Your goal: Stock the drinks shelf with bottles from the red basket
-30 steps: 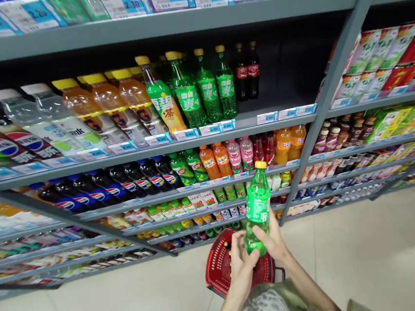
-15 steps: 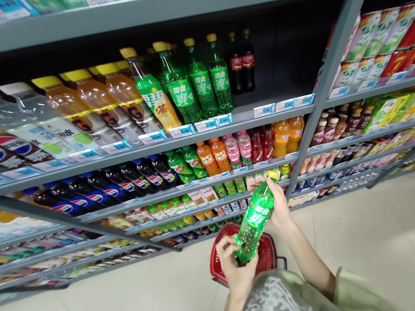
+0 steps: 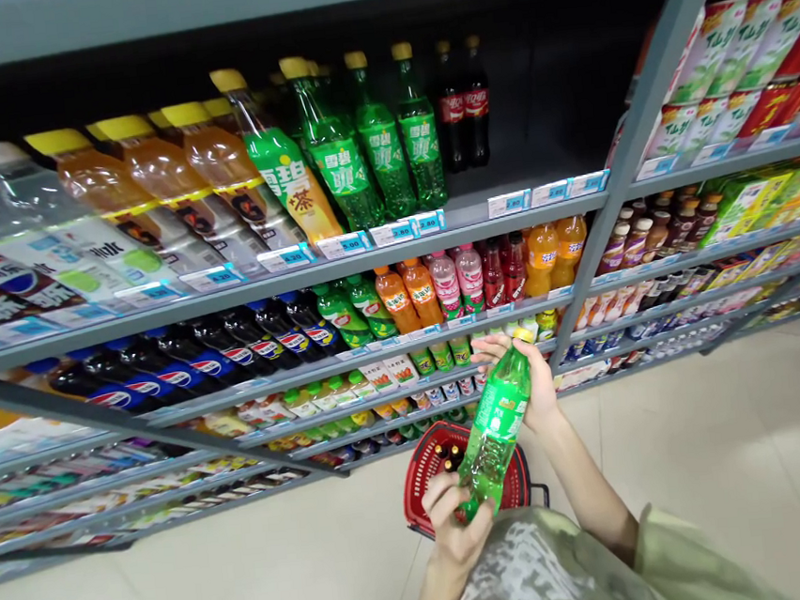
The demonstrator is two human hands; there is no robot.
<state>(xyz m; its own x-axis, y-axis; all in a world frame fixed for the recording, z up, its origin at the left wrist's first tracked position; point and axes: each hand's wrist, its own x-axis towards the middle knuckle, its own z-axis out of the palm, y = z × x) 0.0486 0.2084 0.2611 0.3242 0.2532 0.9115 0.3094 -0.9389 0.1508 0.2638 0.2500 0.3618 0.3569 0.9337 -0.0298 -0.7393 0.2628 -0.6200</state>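
Note:
A green plastic soda bottle [image 3: 499, 410] with a yellow cap is tilted between my two hands. My left hand [image 3: 456, 521] grips its base with bent fingers. Near the neck, my right hand [image 3: 537, 386] is wrapped round the upper end, some of its fingers hidden behind the bottle. The label side facing me shows small print. Below the bottle a red shopping basket [image 3: 418, 487] stands on the floor, with several dark bottles [image 3: 444, 452] inside, partly covered by my hands and the green bottle.
Similar green bottles [image 3: 380, 151] stand on the upper shelf [image 3: 526, 222], beside two cola bottles [image 3: 475, 104] and orange drinks [image 3: 148, 183]. Lower shelves hold dark cola bottles [image 3: 186, 358] and other drinks. A grey upright [image 3: 662, 77] divides the racks. Pale floor tiles [image 3: 705, 459] lie below.
The green bottle has been turned in my hands, so the large front lettering has given way to small print. More of the basket's contents shows. The view has shifted slightly.

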